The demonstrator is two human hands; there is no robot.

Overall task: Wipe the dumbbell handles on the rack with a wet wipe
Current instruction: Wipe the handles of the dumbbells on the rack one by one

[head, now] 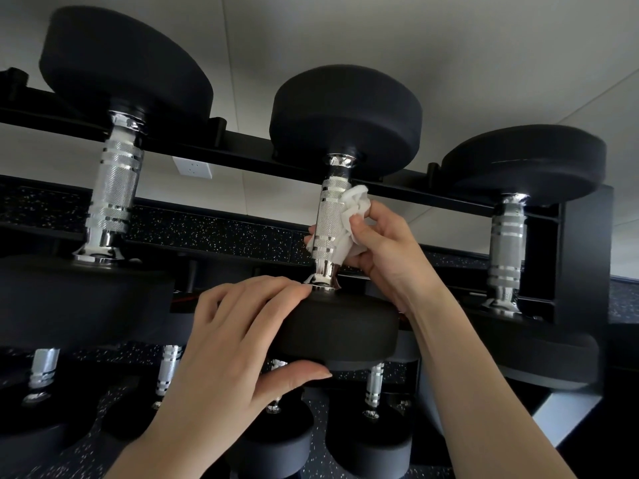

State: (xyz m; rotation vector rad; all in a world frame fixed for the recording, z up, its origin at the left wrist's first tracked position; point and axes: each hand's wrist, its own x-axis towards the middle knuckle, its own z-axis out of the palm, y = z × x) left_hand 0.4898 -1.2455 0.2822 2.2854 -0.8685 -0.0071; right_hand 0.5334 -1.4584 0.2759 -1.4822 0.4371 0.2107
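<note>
Three black dumbbells lie on the top tier of a black rack [242, 140]. The middle dumbbell [345, 115] has a knurled chrome handle [328, 216]. My right hand [383, 247] wraps a crumpled white wet wipe [352, 216] round the right side and back of that handle, fingertips showing at its left edge. My left hand [242, 333] grips the near head [345, 330] of the same dumbbell, fingers over its top and thumb under its rim. The left dumbbell's handle [114, 191] and the right dumbbell's handle [506, 243] stand untouched.
A lower tier holds several smaller dumbbells [373, 385] below my hands. The rack's end post [584, 257] stands at the right. Black speckled floor [214, 229] and a white wall with a socket [192, 167] lie behind the rack.
</note>
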